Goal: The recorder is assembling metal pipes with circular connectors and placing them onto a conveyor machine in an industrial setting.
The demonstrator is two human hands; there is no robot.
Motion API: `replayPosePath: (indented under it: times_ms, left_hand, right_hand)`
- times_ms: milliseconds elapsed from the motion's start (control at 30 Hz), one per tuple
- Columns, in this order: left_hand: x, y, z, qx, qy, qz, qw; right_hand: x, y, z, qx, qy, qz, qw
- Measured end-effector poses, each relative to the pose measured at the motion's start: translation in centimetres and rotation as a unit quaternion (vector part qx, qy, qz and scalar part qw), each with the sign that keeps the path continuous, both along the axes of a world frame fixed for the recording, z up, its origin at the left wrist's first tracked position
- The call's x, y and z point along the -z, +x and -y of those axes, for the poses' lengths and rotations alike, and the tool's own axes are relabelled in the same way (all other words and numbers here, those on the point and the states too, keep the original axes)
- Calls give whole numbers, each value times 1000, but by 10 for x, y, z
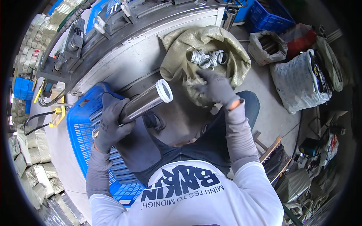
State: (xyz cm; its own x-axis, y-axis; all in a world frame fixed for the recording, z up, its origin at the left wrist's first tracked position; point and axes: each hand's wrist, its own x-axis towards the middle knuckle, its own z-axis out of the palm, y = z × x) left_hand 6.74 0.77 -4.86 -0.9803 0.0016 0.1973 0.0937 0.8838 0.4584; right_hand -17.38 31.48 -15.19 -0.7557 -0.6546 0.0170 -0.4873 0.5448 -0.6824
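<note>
1 blue plastic basket (71,130) stood at the person's left, with more metal tubes (120,167) lying along its right side, partly hidden by the left forearm. 1 woven sack (181,43) slumped open on the floor ahead, its rim folded loosely outward.

Between the basket's far right corner and the sack's near left edge, 1 shiny metal tube (140,107) slanted in the air. It looked stiff and hollow, probably moderate in weight, and the polished wall seemed likely to slip or scuff; a full wrap near the middle would have suited it best.

The gloved left hand (115,122) had its fingers closed around the tube behind its far end. The gloved right hand (218,89) had its fingers spread and nothing visible in them, over the sack's near edge; whether they touched the fabric could not be told.

1 white ring (164,90) sat around the tube's far end, and several loose white rings (204,60) lay within the sack's opening. These looked light and were best pinched by the rim.
</note>
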Motion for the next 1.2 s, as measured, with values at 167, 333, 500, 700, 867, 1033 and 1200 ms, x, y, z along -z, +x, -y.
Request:
replayPosePath:
  times_ms: [167, 333, 500, 700, 867, 1033, 1200]
  left_hand:
    - [-4, -1, 3, -32, 20, 55, 998]
    - [-11, 2, 10, -38, 79, 74, 993]
    - [-21, 5, 22, -53, 155, 131, 978]
    - [-23, 8, 29, -47, 172, 164, 970]
    - [-27, -4, 33, -3, 144, 180, 973]
    - [-38, -14, 23, -22, 105, 170, 980]
    - [-36, -64, 26, -55, -199, -38, 978]
  right_hand:
    - [76, -70, 7, 142, 184, -14, 973]
    - [114, -75, 34, 204, 194, -117, 952]
    - [118, -96, 29, 142, 147, -134, 970]
    - [116, -96, 38, 122, 158, -182, 963]
    - [119, -103, 44, 137, 176, -179, 958]
    - [132, -100, 46, 113, 160, -198, 961]
    - [131, -109, 31, 94, 232, -202, 947]
